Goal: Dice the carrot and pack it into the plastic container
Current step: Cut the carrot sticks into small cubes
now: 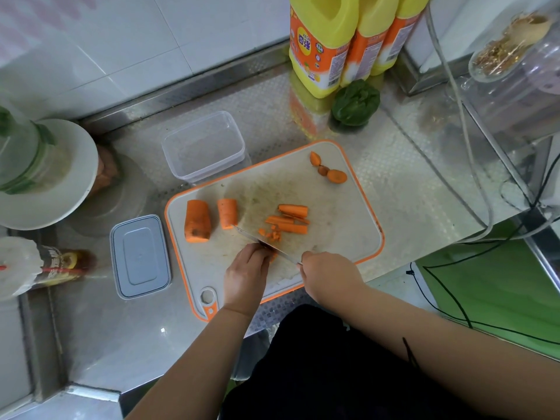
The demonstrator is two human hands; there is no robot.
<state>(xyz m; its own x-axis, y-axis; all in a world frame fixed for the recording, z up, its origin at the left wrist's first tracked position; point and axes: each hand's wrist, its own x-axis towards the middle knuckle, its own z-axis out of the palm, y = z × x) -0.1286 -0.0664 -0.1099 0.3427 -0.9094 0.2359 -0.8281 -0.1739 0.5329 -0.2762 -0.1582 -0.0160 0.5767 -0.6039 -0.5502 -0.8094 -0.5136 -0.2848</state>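
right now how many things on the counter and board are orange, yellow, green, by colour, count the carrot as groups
Orange: 4, thick carrot chunks, carrot sticks, diced bits, end scraps
Yellow: 3, detergent bottles
Green: 1, leafy vegetable
Total: 8

Orange carrot pieces (pixel 292 219), orange-rimmed board (pixel 333 213)
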